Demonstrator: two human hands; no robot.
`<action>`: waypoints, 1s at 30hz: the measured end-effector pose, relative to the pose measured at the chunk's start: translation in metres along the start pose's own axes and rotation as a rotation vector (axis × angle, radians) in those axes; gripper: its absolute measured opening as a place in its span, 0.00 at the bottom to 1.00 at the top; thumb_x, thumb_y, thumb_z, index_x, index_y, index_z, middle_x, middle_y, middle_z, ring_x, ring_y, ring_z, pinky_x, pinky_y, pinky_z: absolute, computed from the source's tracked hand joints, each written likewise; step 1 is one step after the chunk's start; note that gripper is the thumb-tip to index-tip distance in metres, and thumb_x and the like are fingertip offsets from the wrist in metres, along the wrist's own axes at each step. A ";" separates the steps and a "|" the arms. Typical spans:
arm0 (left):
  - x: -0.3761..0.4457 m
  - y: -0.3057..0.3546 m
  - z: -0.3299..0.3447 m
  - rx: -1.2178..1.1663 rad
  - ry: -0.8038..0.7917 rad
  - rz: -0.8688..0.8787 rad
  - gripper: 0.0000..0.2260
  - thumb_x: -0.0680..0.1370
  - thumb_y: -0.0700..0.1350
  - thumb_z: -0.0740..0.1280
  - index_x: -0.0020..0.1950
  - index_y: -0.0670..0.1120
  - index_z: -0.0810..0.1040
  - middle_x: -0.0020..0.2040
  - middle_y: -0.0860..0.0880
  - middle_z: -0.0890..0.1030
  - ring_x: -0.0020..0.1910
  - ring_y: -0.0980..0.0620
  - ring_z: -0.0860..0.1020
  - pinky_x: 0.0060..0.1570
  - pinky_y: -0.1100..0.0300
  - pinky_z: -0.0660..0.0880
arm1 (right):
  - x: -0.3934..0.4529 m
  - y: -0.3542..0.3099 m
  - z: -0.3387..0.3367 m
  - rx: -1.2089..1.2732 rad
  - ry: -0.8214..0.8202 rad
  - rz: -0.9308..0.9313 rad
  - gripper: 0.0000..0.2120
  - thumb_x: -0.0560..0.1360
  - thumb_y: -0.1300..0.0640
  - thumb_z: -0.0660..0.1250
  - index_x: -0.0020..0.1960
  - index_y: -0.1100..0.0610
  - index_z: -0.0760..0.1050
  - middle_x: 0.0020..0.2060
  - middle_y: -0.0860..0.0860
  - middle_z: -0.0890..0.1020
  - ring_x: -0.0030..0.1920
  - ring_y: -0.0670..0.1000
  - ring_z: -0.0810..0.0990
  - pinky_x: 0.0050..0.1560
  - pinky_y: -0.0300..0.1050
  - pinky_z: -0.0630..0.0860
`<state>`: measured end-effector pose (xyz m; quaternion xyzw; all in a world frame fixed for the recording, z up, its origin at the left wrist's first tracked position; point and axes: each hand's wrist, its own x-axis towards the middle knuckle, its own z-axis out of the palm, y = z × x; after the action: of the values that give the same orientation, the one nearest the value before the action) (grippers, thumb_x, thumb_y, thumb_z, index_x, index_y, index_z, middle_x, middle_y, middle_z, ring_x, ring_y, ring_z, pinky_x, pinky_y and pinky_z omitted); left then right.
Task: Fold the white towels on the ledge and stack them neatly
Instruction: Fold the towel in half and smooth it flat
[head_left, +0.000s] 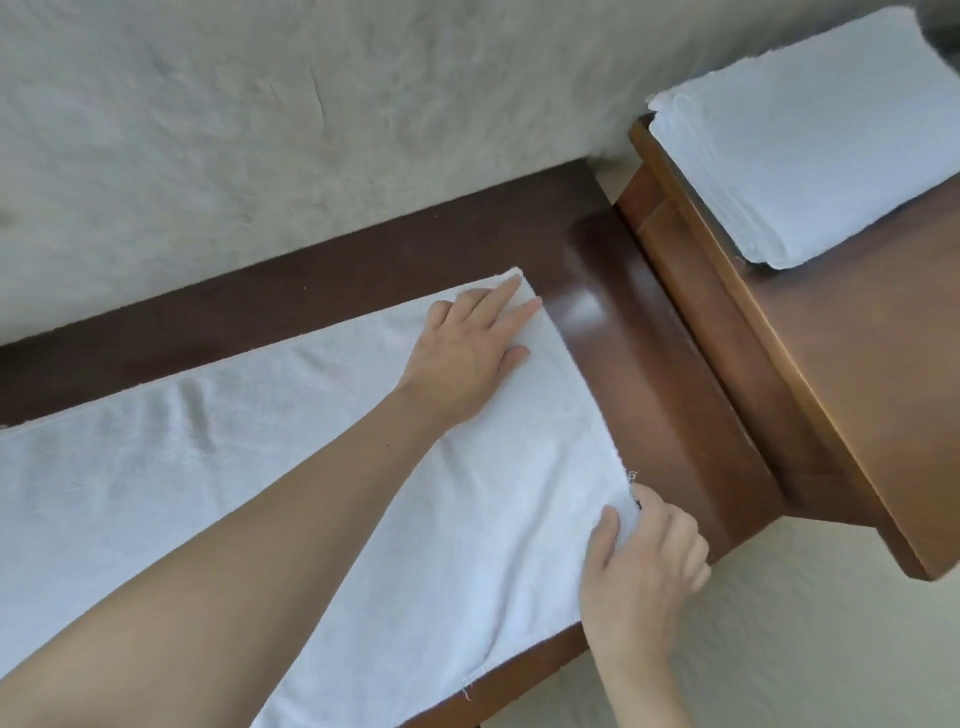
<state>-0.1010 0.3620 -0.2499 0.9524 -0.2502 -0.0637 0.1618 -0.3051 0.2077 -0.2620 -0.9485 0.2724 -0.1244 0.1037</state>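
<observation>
Head view. A dark wooden ledge (639, 332) ran along a pale rough wall (260, 130); a lighter wooden shelf (857, 374) adjoined it, beyond both hands. The towel (322, 467) lay spread flat on the ledge. The left hand (467, 348) rested on its far corner, fingers straight. The right hand (644, 556) pinched the near corner between thumb and curled fingers. The folded stack (810, 135) sat on the shelf, well apart from the pinched corner. The towel's left end was cut off by the frame.

likely a home or guest room: dark wooden ledge (649, 322), textured plaster wall (260, 130), stack of folded towels (810, 140).
</observation>
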 end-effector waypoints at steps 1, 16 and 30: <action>0.010 0.007 0.002 0.009 0.013 0.006 0.23 0.84 0.55 0.54 0.79 0.53 0.64 0.80 0.49 0.62 0.70 0.42 0.66 0.65 0.47 0.65 | 0.002 -0.003 0.003 -0.009 -0.001 -0.001 0.15 0.79 0.54 0.62 0.61 0.60 0.75 0.48 0.58 0.76 0.47 0.59 0.71 0.46 0.55 0.68; 0.078 0.050 -0.011 -0.232 0.206 0.096 0.09 0.83 0.46 0.64 0.57 0.48 0.83 0.50 0.46 0.76 0.38 0.48 0.77 0.34 0.56 0.71 | 0.087 0.001 -0.025 0.127 -0.008 0.005 0.16 0.83 0.47 0.51 0.55 0.54 0.74 0.35 0.47 0.73 0.29 0.50 0.70 0.27 0.40 0.65; 0.010 -0.024 -0.054 -1.021 0.402 -0.560 0.13 0.76 0.41 0.72 0.59 0.51 0.77 0.48 0.55 0.75 0.43 0.59 0.74 0.47 0.70 0.72 | 0.014 -0.111 -0.034 0.415 -0.074 -0.248 0.17 0.79 0.40 0.62 0.54 0.54 0.66 0.26 0.42 0.65 0.20 0.49 0.67 0.22 0.40 0.66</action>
<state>-0.0709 0.3917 -0.2073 0.7778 0.1070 -0.0349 0.6184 -0.2491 0.2873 -0.1976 -0.9369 0.1186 -0.1547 0.2901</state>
